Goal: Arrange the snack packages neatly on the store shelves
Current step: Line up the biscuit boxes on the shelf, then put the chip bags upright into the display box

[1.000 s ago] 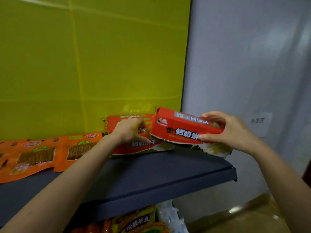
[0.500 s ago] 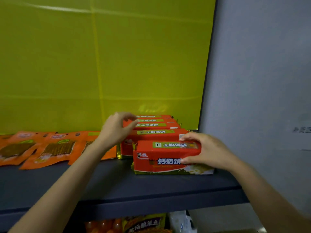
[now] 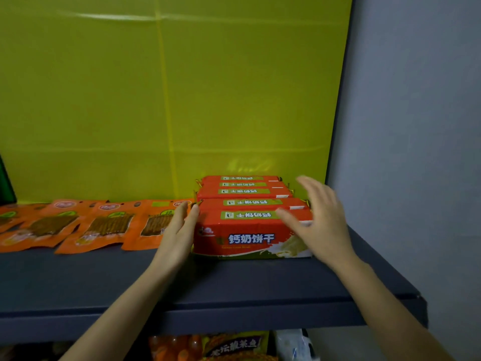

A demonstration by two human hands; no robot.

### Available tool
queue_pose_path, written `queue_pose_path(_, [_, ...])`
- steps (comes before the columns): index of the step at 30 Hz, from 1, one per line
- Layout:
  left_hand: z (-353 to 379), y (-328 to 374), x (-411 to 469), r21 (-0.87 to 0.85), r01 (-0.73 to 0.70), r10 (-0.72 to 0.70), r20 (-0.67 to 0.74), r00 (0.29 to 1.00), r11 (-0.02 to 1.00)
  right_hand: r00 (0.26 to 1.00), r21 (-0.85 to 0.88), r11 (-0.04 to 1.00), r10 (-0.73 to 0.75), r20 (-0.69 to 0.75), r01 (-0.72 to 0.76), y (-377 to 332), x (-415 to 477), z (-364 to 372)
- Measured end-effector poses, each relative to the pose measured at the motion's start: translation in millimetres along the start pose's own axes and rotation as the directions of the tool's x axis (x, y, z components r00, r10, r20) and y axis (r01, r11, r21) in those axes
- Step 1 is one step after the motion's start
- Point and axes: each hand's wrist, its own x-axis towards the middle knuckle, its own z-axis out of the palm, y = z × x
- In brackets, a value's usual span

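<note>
Yellow panel (image 3: 156, 100) backs the dark shelf (image 3: 234, 290). Your left hand (image 3: 179, 233) lies flat against the left end of the front biscuit pack (image 3: 244, 239) — your right hand (image 3: 320, 222) (blurred) spreads wide over its right end, holding nothing.

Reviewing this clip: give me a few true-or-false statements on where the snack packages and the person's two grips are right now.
1. The red biscuit packs stand in a row, one behind another, on the dark shelf. True.
2. The left grip holds an orange pouch. False: its straight fingers lie against the left end of the front red pack.
3. The right grip is open, fingers spread, at the right end of the front red pack. True.
4. The orange pouches lie to the right of the red biscuit packs. False: they lie flat to the left of them.
</note>
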Motion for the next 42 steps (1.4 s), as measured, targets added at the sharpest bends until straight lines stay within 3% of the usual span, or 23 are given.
queue_pose_path(1, [2, 1, -2, -0.050, 0.043, -0.042, 0.015, 0.999, 0.998, 0.982, 0.202, 0.963, 0.188, -0.025, -0.180, 0, -6, -2])
queue_pose_path(3, [7, 0, -3, -0.120, 0.102, -0.099, 0.031, 0.995, 0.988, 0.872, 0.553, 0.701, 0.477, 0.107, -0.451, 0, -11, -3])
queue_pose_path(5, [11, -1, -1, -0.183, 0.147, -0.140, 0.048, 0.989, 0.972, 0.765, 0.631, 0.474, 0.556, 0.325, -0.613, 7, -13, 3])
queue_pose_path(7, [16, -5, 1, -0.218, 0.172, -0.166, 0.044, 0.985, 0.961, 0.718, 0.606, 0.415, 0.547, 0.430, -0.679, 8, -14, 9])
queue_pose_path(15, [27, -2, 10, -0.266, 0.179, -0.190, -0.014, 0.982, 0.947, 0.711, 0.575, 0.428, 0.517, 0.477, -0.697, 5, -4, 21])
queue_pose_path(24, [30, 1, 10, -0.276, 0.166, -0.185, -0.041, 0.982, 0.947, 0.745, 0.552, 0.504, 0.504, 0.437, -0.664, 12, 1, 26])
queue_pose_path(27, [23, 10, 10, -0.251, 0.192, -0.204, -0.022, 0.979, 0.949, 0.784, 0.508, 0.601, 0.522, 0.335, -0.618, 15, 2, 19])
queue_pose_path(29, [10, 18, 7, -0.163, 0.151, -0.161, -0.049, 0.986, 0.975, 0.825, 0.366, 0.740, 0.524, 0.212, -0.564, 14, 3, 9])
queue_pose_path(31, [-9, 21, 4, -0.009, 0.070, -0.071, -0.107, 0.992, 0.997, 0.898, 0.181, 0.880, 0.435, 0.069, -0.440, 5, 2, -3])
queue_pose_path(33, [-34, 22, -4, 0.135, -0.041, 0.062, -0.153, 0.986, 0.990, 0.958, 0.069, 0.956, 0.287, -0.003, -0.286, -11, -1, -15])
queue_pose_path(36, [-68, 21, -24, 0.443, -0.194, 0.303, -0.190, 0.934, 0.875, 0.993, 0.104, 0.988, 0.114, 0.028, -0.116, -43, -5, -19])
queue_pose_path(38, [-88, 26, -44, 0.699, -0.215, 0.455, -0.177, 0.873, 0.683, 0.998, 0.129, 0.992, -0.015, 0.066, 0.006, -69, -7, -11])
queue_pose_path(42, [-132, 31, -88, 0.892, -0.073, 0.470, -0.164, 0.867, 0.447, 0.944, 0.207, 0.955, -0.254, 0.212, 0.211, -134, -14, 21])
